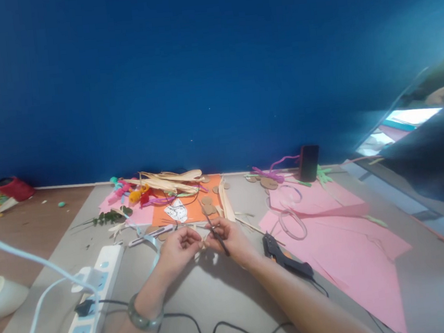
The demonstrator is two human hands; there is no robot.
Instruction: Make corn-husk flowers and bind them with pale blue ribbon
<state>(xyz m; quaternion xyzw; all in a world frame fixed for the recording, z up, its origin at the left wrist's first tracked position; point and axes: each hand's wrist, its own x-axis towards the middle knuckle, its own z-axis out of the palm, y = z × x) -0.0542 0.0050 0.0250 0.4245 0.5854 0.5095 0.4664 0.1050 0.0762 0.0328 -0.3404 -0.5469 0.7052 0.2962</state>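
Observation:
My left hand (181, 248) is closed in a pinch over the grey table mat, with a green bangle round its wrist. A small pale piece (201, 244) shows between its fingertips and those of my right hand; its kind is too small to make out. Through the fingers of my right hand (232, 240) runs a thin dark stick-like thing (214, 230), slanting up and left. Just beyond the hands lies an orange sheet (161, 214) with brown cardboard discs (209, 209) on it. A utility knife (150, 236) lies beside my left hand.
A black glue gun (286, 260) and pink sheets (356, 258) lie right. A white power strip (104, 274) with plugs and cords stands left. Dried husks (168, 182) and coloured yarn pieces lie at the back, near the blue wall (205, 74). A dark phone-like block (308, 163) stands upright.

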